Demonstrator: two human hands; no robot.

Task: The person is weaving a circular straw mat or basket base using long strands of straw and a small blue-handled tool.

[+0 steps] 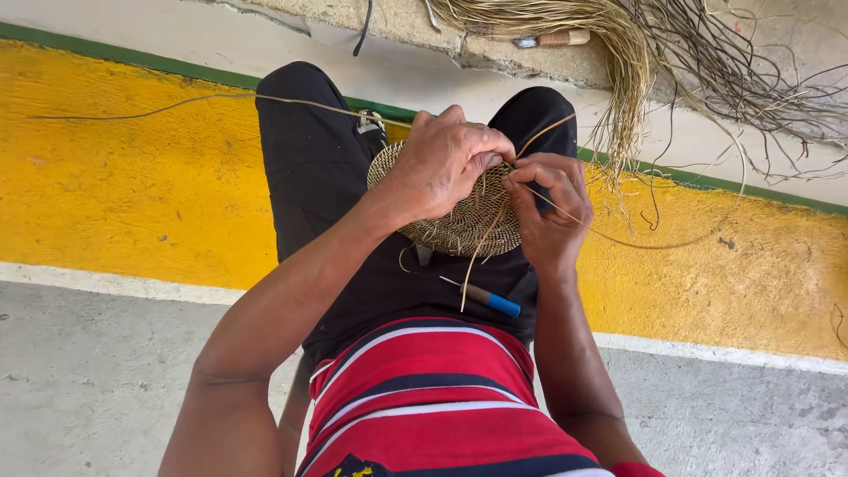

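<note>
The left hand (442, 172) grips the woven disc's (459, 225) rim on the lap. The right hand (549, 212) pinches a straw strand (618, 240) at its far edge; open pavement (88, 389) lies on both sides.

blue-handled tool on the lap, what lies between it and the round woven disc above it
In the head view, only black trouser cloth lies between the blue-handled tool and the round woven straw disc, crossed by a loose pale straw strand hanging from the disc.

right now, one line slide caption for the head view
Left hand and right hand weave straw strands into a round woven mat on the lap, awl beside it.
</note>
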